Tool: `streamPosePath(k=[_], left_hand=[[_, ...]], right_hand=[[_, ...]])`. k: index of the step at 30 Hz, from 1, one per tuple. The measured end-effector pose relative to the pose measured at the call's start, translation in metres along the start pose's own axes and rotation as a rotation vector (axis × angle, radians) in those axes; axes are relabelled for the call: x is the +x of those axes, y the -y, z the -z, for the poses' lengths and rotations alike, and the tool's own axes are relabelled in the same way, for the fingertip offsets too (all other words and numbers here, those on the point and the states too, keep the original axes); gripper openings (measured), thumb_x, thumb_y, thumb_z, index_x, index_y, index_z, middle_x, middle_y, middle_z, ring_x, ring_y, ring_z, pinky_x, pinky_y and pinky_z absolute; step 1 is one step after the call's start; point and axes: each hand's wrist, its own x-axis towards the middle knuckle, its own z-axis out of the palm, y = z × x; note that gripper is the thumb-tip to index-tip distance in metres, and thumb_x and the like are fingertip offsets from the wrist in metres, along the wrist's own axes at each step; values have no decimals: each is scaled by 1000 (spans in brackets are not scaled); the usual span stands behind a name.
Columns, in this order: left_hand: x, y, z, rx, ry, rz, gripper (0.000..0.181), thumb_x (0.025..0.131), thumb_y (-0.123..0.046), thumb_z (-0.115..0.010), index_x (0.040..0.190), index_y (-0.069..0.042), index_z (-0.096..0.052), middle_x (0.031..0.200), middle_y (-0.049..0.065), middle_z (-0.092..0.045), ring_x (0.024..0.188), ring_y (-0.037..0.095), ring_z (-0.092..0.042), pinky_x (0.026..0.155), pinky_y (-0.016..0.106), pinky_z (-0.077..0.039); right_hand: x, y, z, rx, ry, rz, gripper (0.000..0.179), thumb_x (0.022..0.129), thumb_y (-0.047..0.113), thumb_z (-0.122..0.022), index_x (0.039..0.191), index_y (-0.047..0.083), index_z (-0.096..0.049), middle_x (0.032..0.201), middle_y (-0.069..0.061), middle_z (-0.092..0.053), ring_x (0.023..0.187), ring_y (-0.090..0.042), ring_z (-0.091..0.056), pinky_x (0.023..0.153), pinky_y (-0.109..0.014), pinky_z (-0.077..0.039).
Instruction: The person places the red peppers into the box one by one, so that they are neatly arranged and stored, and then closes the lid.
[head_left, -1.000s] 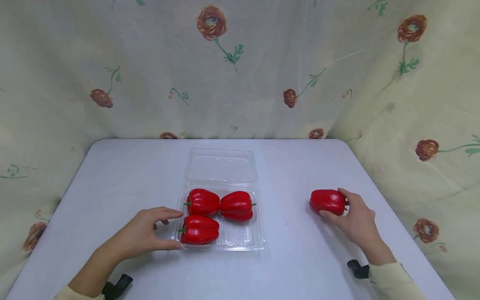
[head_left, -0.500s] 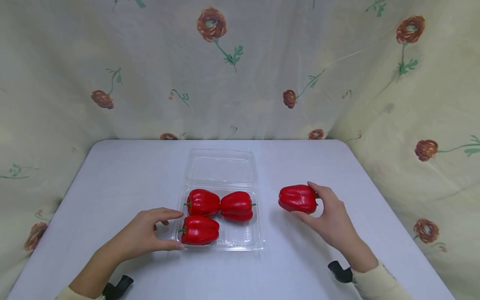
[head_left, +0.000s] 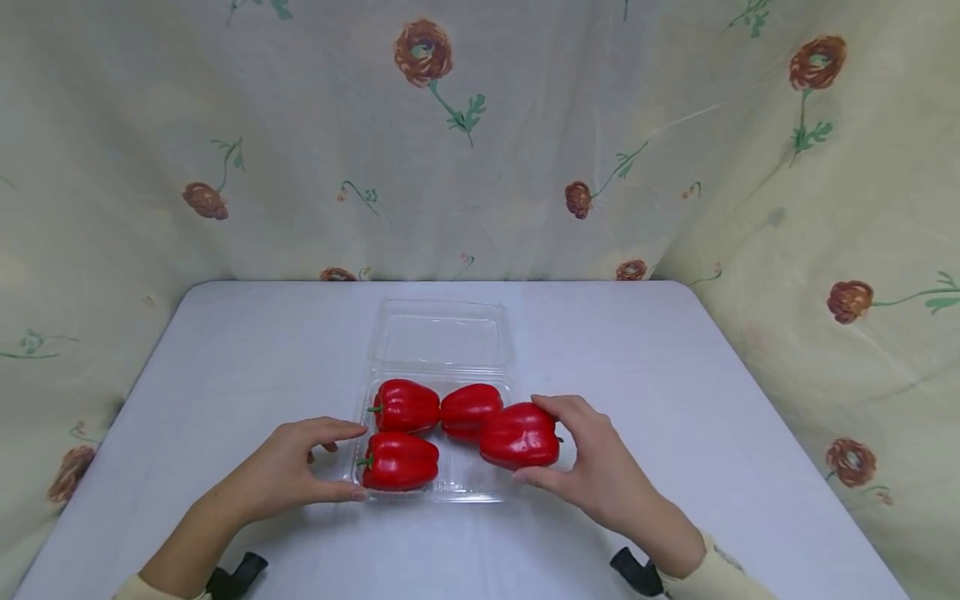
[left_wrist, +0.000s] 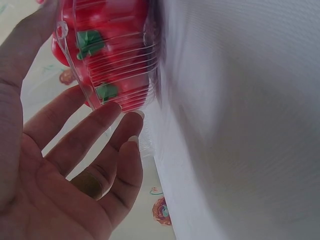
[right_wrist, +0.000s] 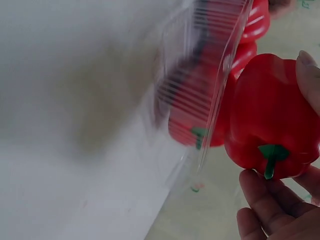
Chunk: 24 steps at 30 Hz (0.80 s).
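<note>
My right hand [head_left: 603, 471] grips a red bell pepper [head_left: 519, 436] between thumb and fingers, over the right side of a clear plastic clamshell box [head_left: 468, 485]. In the right wrist view, the held pepper [right_wrist: 272, 112] hangs beside the box's rim with its green stem showing. Inside the box lie a back-left pepper [head_left: 407, 405], a front-left pepper [head_left: 400, 461] and a back-right pepper [head_left: 467, 408], partly hidden by the held one. The left hand [head_left: 288, 467] rests its fingertips on the box's left side; the left wrist view shows relaxed fingers [left_wrist: 82, 135] against the ribbed wall.
Behind the peppers, the box's clear lid [head_left: 441, 333] lies folded back on the white table [head_left: 247, 358]. A flower-patterned curtain [head_left: 510, 150] hangs round the table's back and sides. Black wrist mounts [head_left: 636, 572] sit below both hands.
The right hand has carried the pepper leftward from the right side of the table to above the box's right part. The left hand has stayed at the box's left edge.
</note>
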Motion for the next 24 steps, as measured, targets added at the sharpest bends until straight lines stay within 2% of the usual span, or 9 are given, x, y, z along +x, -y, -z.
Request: streamPosePath(k=[6,10,16,24], left_hand=[[0,2,-2,-18,8,-12,76,66,-53,-88,131,-22,-65,127,-2,-64,99,19,-60,73,31,-53],[0,1,-2,-18,0,-11,76,65,-52,-88,131,-22,-65,127,-2,-64,98,19,-60,73,31,-54],[-1,2,-1,-20,-4,-15,75,65,-52,-88,130,-22,-66,127,-2,-64,98,19,-60,73,33,-54],[-1,4,0,-21,-1,-29,75,66,-53,-88,131,-22,-65,127,-3,-64,99,18,-60,74,33,-54]], right_hand=[[1,11,-18,6,52,-20,87,63,44,-93,138,27,-53,127,14,-54,112,-10,-52,79,-30,-57],[3,14,-29,-39,66,9,89,62,48,-92,139,25,-54,126,12,-55,112,-9,-51,84,-35,-55],[5,17,-45,-147,30,97,89,63,49,-91,138,20,-55,126,6,-58,114,-11,-53,92,-39,-44],[4,14,-56,-272,-32,164,90,69,64,-81,139,13,-57,125,-3,-57,113,-18,-54,93,-42,-41]])
